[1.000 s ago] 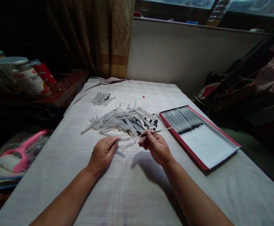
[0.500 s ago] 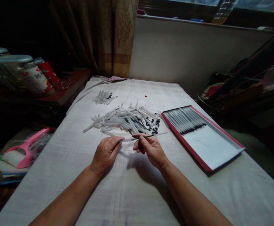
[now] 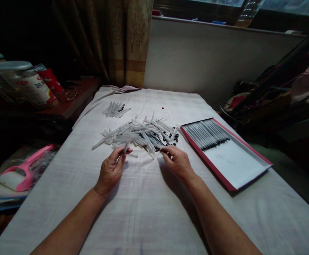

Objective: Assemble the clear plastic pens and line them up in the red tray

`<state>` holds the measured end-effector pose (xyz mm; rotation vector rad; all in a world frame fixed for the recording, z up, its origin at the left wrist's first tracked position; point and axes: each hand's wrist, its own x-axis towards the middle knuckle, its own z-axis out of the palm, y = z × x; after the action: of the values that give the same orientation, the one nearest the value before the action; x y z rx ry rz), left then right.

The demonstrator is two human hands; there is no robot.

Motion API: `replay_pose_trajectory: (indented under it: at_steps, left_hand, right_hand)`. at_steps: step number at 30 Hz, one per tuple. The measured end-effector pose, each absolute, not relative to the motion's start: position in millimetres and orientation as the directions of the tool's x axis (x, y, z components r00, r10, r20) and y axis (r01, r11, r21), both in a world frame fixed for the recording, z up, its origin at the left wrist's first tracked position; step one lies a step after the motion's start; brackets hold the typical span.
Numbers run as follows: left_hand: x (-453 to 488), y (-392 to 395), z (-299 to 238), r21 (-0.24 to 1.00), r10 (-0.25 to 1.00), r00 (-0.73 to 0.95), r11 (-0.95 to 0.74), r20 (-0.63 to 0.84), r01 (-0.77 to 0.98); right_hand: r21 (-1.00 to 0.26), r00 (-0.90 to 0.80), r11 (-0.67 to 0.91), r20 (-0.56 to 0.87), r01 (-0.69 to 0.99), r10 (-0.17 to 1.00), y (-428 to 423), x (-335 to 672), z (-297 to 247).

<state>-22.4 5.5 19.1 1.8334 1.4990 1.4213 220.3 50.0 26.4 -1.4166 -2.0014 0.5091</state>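
My left hand [image 3: 112,170] pinches a translucent pen barrel [image 3: 125,147] between thumb and fingers, its end tilted up and away. My right hand [image 3: 177,162] is closed at the near right edge of the pile, thumb against fingertips; whatever it grips is too small or hidden to make out. In front of both hands lies a loose pile of clear pen barrels [image 3: 127,137] mixed with dark refills [image 3: 152,136]. Small black pen caps [image 3: 176,136] are scattered on its right side, just beyond my right fingers.
To the right, a shallow red-edged box [image 3: 250,173] holds a row of pens [image 3: 207,132] with black ends. A smaller group of barrels [image 3: 113,109] lies farther back, left of a tiny red piece [image 3: 162,108]. Jars [image 3: 24,85] stand on a side table; pink scissors [image 3: 27,170] lie lower left.
My hands have moved apart. The barrel in my left hand has turned from level to upright. The dark refill no longer shows in my right hand, which has shifted slightly right beside the pile.
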Motion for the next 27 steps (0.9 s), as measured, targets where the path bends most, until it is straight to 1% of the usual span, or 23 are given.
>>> replay_pose_trajectory:
  at_steps: [2, 4, 6, 9, 13, 15, 23, 27]
  left_hand:
    - [-22, 6, 17, 0.769, 0.881, -0.040, -0.387, 0.471, 0.509]
    - [-22, 6, 15, 0.740, 0.867, -0.012, -0.418, 0.498, 0.526]
    - [-22, 7, 15, 0.687, 0.834, 0.018, -0.467, 0.552, 0.557]
    - [-23, 8, 16, 0.587, 0.790, 0.095, -0.524, 0.605, 0.617]
    - [-24, 9, 16, 0.494, 0.794, 0.174, -0.515, 0.582, 0.701]
    - [-25, 9, 15, 0.469, 0.801, 0.196, -0.508, 0.566, 0.722]
    - [-25, 9, 11, 0.421, 0.803, 0.245, -0.513, 0.543, 0.748]
    - [-25, 9, 10, 0.413, 0.802, 0.261, -0.519, 0.537, 0.748]
  right_hand:
    - [-0.475, -0.209, 0.298, 0.231, 0.828, 0.950, 54, 231, 25]
    - [-0.359, -0.219, 0.270, 0.177, 0.894, 0.960, 55, 234, 24]
    - [-0.274, -0.221, 0.251, 0.137, 0.928, 0.966, 55, 232, 25]
    - [-0.188, -0.191, 0.207, 0.100, 0.960, 0.976, 55, 224, 26]
    - [-0.134, -0.188, 0.198, 0.086, 0.971, 0.978, 57, 219, 28]
    - [-0.118, -0.204, 0.213, 0.087, 0.970, 0.975, 57, 219, 28]
    - [-0.121, -0.244, 0.247, 0.042, 0.961, 0.969, 52, 218, 33]
    - [-0.121, -0.211, 0.215, 0.048, 0.969, 0.976, 50, 222, 31]
